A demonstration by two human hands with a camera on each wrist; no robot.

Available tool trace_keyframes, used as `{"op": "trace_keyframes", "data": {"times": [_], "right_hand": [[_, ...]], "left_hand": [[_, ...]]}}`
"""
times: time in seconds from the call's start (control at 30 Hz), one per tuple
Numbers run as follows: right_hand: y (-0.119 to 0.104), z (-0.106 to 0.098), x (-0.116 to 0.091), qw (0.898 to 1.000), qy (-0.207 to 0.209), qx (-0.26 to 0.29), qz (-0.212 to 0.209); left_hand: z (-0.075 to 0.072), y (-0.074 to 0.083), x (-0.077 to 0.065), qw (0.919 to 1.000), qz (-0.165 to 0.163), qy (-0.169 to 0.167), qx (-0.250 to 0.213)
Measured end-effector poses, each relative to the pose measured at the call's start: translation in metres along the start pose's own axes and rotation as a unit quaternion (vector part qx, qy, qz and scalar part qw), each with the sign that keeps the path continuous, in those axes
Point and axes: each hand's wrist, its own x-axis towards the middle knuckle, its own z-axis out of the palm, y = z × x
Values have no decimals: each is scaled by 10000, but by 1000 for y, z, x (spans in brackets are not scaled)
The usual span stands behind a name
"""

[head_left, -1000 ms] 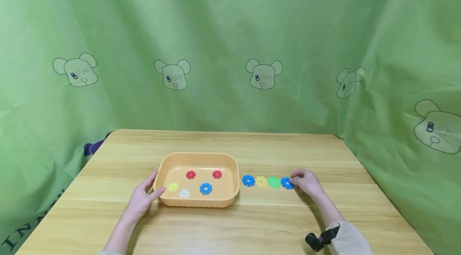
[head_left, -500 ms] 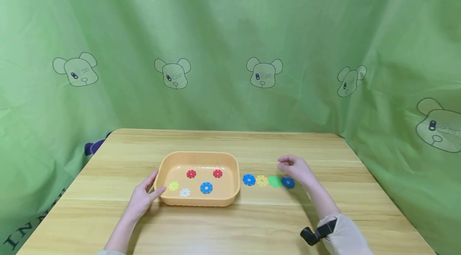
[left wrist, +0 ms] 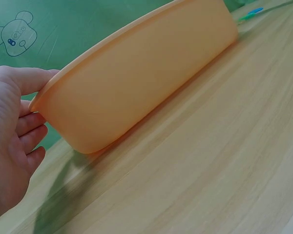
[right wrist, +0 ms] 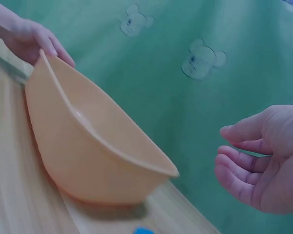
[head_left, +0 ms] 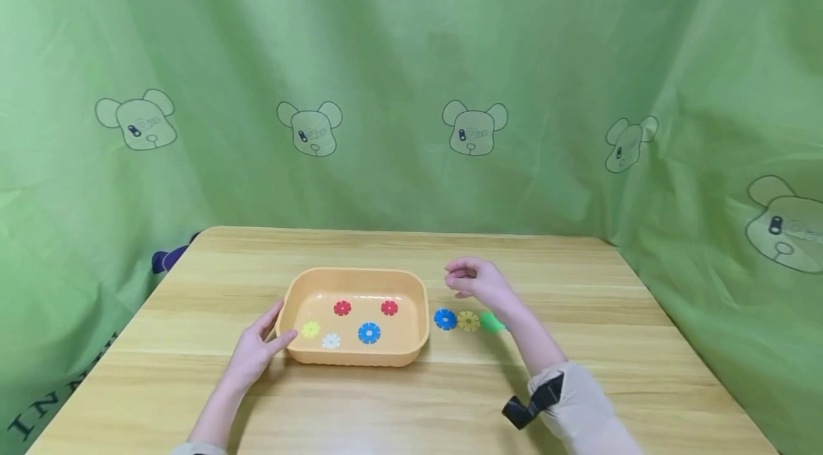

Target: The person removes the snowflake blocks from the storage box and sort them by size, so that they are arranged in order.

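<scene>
My left hand (head_left: 253, 353) grips the left end of a peach plastic basin (head_left: 357, 358), thumb over the rim and fingers outside. Inside the basin lie flat notched snowflake discs: two red discs (head_left: 343, 308), a yellow disc (head_left: 311, 330), a white disc (head_left: 331, 341) and a blue disc (head_left: 364, 333). My right hand (right wrist: 278, 161) holds nothing, its fingers loosely curled, in the air near the basin's right end. Below it, a row of discs lies on the table: a blue disc (head_left: 440, 319), a yellow disc (head_left: 464, 320), a green disc (head_left: 491, 322) and another blue one mostly hidden by my forearm.
The wooden table (head_left: 360, 412) carries the basin and the row of discs. A green curtain (head_left: 386, 33) with bear-head drawings hangs behind and at both sides. Something purple (head_left: 168, 259) shows beyond the left table edge. A black strap (head_left: 546, 394) circles my right sleeve.
My right hand has let go of the blue disc at the row's right end, risen, and moved left over the row toward the basin. My left hand and the basin stay put.
</scene>
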Motion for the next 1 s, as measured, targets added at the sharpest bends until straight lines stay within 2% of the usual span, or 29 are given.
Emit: {"op": "trace_keyframes", "data": {"times": [0.5, 0.6, 0.77, 1.0], "right_hand": [[-3, 85, 24, 9968, -792, 39, 48], [0, 96, 32, 9951, -982, -64, 78], [4, 112, 39, 9903, -1212, -672, 116], [13, 125, 42, 9892, -1182, -753, 422]], "left_hand": [[1, 0, -2, 9999, -99, 16, -27], [-1, 0, 0, 9999, -105, 11, -30], [-4, -1, 4, 10000, -88, -13, 11], [-5, -4, 9, 9999, -80, -61, 103]]}}
